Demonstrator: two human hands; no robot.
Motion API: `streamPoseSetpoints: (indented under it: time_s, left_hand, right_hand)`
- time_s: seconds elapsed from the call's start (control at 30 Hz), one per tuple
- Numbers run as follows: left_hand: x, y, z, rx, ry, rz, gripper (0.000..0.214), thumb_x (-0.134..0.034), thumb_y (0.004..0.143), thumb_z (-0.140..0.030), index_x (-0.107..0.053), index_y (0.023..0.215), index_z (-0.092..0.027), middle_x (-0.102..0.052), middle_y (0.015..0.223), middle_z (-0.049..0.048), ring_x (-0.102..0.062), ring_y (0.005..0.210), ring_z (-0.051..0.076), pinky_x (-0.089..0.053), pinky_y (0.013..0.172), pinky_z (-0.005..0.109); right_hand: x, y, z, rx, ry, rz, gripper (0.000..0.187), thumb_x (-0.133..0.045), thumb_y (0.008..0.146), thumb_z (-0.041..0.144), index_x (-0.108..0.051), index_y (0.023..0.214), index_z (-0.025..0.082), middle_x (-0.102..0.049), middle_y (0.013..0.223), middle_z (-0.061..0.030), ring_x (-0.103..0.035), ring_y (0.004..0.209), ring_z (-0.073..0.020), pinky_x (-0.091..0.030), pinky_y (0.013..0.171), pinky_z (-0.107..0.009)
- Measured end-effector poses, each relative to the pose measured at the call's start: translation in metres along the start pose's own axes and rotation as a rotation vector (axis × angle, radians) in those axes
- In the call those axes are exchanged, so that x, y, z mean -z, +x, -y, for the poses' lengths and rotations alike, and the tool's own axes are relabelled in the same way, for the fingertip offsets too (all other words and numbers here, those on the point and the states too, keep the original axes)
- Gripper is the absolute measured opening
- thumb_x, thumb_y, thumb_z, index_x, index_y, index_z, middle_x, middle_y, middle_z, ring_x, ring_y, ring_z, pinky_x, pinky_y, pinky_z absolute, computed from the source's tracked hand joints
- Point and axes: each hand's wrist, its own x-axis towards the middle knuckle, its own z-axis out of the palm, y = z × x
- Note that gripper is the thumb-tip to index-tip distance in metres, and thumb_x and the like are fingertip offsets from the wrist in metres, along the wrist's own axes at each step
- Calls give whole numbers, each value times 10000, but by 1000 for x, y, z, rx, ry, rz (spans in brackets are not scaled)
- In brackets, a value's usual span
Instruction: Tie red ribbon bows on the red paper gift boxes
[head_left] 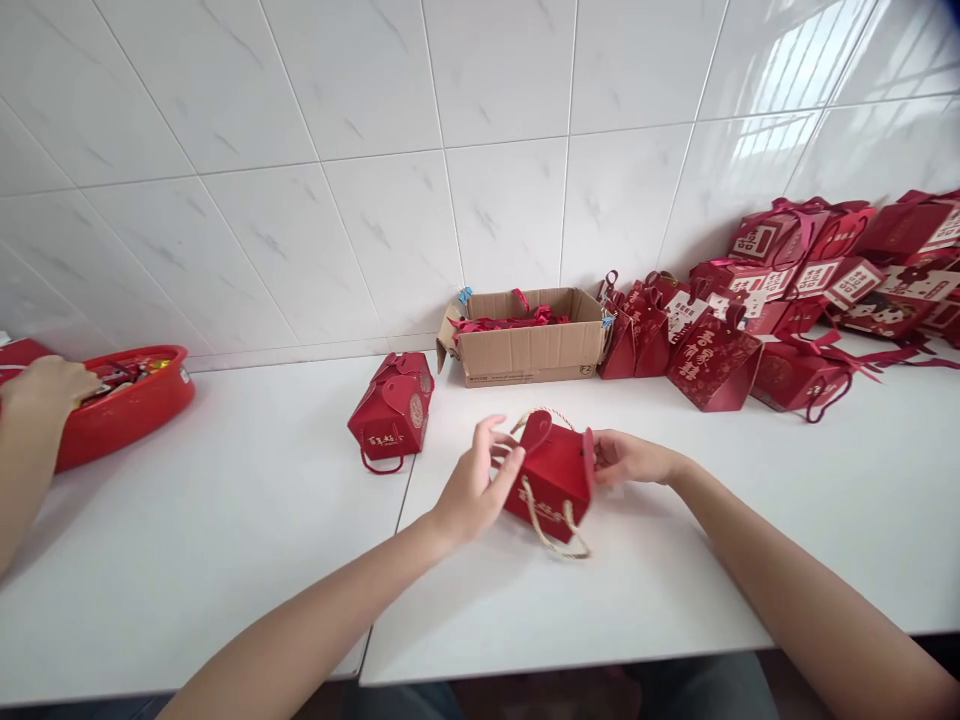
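A small red gift box (553,478) with a cream rope handle stands on the white table (675,590) between my hands. My left hand (480,482) touches its left side with the fingers curled loosely round the top flap. My right hand (628,458) holds its right side, fingers pressed against the wall. The box top is partly open, with one flap raised.
A closed red gift box (393,407) lies to the left. A cardboard carton (525,340) with red ribbons stands at the wall. Several finished red boxes (787,300) pile up at the right. Another person's hand (45,385) reaches into a red basin (127,410) at far left.
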Motion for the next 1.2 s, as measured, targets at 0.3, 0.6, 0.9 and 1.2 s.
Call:
streamPoseSetpoints:
  time_s: [0.3, 0.6, 0.9, 1.2]
  left_hand:
    - [10, 45, 74, 182, -476, -267, 560, -364, 881, -648, -430, 1287, -267, -514, 1220, 72, -542, 1112, 247, -414, 955, 400]
    - [10, 47, 65, 229, -663, -241, 523, -463, 823, -670, -513, 1110, -236, -579, 1112, 64, -593, 888, 187, -473, 787, 306]
    - [9, 48, 69, 207, -644, -214, 428, -426, 865, -630, -524, 924, -218, -569, 883, 13, -546, 813, 162, -439, 738, 267]
    - [4, 47, 74, 278, -760, -162, 442, -418, 851, -663, -475, 940, -234, -526, 771, -17, -503, 660, 131, -432, 624, 253]
  right_hand:
    - [-26, 16, -1, 132, 56, -236, 257, -658, 811, 385, -586, 983, 208, -627, 1070, -69, -590, 888, -168, -457, 717, -303]
    - [-6, 44, 2, 188, -92, -778, 304, -616, 796, 494, -611, 844, 193, -645, 917, -68, -588, 838, -185, -472, 753, -340]
    - [46, 144, 106, 216, -754, -1036, 203, -471, 886, 238, -655, 956, 191, -686, 1048, -74, -622, 975, -197, -483, 887, -341]
    - [107, 214, 130, -276, -877, -895, 203, -597, 851, 164, -664, 1043, 154, -662, 1073, -113, -629, 934, -216, -512, 803, -359]
